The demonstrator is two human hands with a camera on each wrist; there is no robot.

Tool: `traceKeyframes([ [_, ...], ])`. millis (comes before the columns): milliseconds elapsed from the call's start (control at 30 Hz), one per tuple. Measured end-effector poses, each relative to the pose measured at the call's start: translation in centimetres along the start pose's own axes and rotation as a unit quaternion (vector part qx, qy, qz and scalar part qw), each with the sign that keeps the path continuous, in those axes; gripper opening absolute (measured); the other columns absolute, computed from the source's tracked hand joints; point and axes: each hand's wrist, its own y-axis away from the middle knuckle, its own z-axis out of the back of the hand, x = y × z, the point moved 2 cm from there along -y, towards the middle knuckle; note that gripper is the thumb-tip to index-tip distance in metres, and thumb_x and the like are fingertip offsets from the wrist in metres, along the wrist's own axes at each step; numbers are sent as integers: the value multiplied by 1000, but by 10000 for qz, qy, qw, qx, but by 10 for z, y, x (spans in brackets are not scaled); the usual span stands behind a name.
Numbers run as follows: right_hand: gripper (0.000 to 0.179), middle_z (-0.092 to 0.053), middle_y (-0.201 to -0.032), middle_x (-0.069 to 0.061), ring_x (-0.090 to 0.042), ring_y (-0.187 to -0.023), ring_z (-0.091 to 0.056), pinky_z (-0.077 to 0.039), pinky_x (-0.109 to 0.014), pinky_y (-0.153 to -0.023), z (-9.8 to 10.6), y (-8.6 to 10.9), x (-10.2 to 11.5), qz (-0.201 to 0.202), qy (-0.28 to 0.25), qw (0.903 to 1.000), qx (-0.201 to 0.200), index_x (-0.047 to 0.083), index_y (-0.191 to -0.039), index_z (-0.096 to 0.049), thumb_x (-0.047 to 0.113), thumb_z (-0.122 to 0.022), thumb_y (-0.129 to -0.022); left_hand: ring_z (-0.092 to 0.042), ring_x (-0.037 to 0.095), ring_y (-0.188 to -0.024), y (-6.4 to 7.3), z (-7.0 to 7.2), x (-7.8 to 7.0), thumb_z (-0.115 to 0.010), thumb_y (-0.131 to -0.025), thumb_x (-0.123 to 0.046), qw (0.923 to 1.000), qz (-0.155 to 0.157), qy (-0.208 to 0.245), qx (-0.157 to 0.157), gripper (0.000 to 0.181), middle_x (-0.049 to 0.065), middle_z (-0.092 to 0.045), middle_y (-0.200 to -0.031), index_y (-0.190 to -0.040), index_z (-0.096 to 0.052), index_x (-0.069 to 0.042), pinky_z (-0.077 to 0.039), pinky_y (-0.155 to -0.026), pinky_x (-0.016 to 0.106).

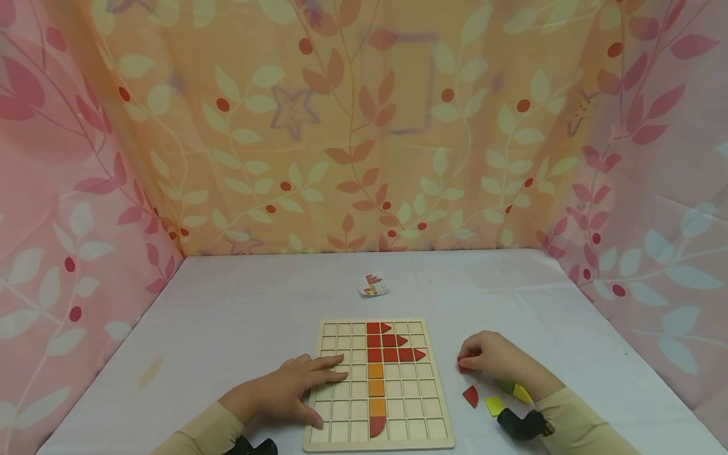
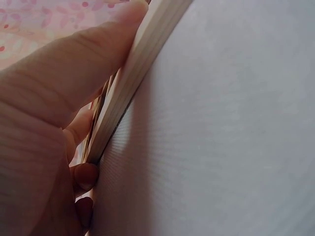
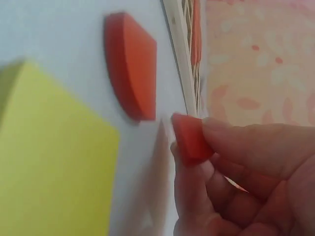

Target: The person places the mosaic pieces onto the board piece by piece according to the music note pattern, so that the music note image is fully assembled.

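Note:
A wooden grid board [image 1: 446, 436] lies on the white table with coloured pieces set in it. Three red rows with pointed right ends sit at its top, orange squares [image 1: 376, 388] run down below them, and a red quarter-round [image 1: 377, 426] ends the column. My left hand [image 1: 284, 388] rests on the board's left edge with fingers spread; its thumb [image 2: 93, 64] touches the wooden side. To the right of the board, my right hand [image 1: 500, 360] pinches a small red block [image 3: 189, 140] between thumb and finger. Just below it lies a loose red quarter-round [image 1: 470, 397].
A yellow square [image 1: 494, 406], a yellow curved piece [image 1: 521, 394] and a green piece [image 1: 505, 385] lie under the right forearm. Beyond the board is a small pattern card [image 1: 372, 285]. Patterned curtains [image 1: 352, 145] enclose the table's back and sides.

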Motion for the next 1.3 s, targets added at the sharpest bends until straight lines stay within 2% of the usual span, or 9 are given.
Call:
traceKeyframes([
  [100, 7, -58, -67, 0, -15, -58, -47, -39, -27, -50, 1, -1, -1, 29, -450, 9989, 109, 12, -75, -64, 10, -68, -80, -25, 36, -131, 0, 0, 0, -57, -73, -64, 10000, 4, -13, 5, 77, -6, -18, -152, -141, -31, -37, -18, -97, 64],
  [267, 8, -57, -66, -3, -17, -57, -49, -43, -29, -49, 2, -5, 10, 355, -988, 9942, 220, 8, -82, -62, 10, -70, -79, -23, 36, -132, 1, 1, -1, -57, -74, -64, 10000, -16, 56, -2, 77, -6, -18, -152, -141, -31, -37, -17, -97, 65],
  [533, 6, -61, -71, -4, -19, -63, -54, -47, -36, -54, -10, -20, 44, 837, -1249, 9880, 366, 9, -86, -65, 9, -67, -81, -24, 36, -132, 0, 1, -1, -56, -73, -64, 10000, 58, 73, 17, 77, -7, -18, -151, -141, -31, -38, -17, -97, 64],
  [800, 8, -64, -88, 4, -15, -79, -52, -44, -31, -70, -33, -36, 82, 1313, -831, 9862, 567, 14, -89, -72, 13, -66, -83, -23, 37, -131, 1, 2, -1, -58, -73, -63, 9999, 113, 89, 39, 76, -7, -19, -151, -140, -32, -38, -18, -97, 64],
  [1033, 5, -61, -69, 1, -15, -59, -55, -48, -29, -53, -58, -43, 110, 1715, -958, 9754, 1001, 9, -84, -68, 5, -67, -81, -32, 27, -123, -1, 3, -3, -57, -74, -63, 10000, -12, -48, -14, 75, -8, -20, -151, -140, -33, -38, -24, -96, 58],
  [1167, 8, -59, -65, 5, -9, -61, -53, -45, -25, -56, -70, -49, 122, 1808, -668, 9771, 896, 12, -77, -67, 4, -70, -77, -28, 35, -129, 0, 3, -2, -58, -74, -62, 10000, -19, 16, 14, 75, -6, -21, -151, -140, -34, -36, -20, -97, 62],
  [1300, 11, -57, -63, 8, -6, -61, -51, -43, -23, -58, -80, -56, 130, 1726, -383, 9813, 759, 15, -74, -66, 6, -71, -75, -23, 39, -131, 1, 2, 0, -58, -73, -63, 9999, 81, 54, 33, 75, -7, -20, -151, -140, -34, -38, -18, -97, 65],
])
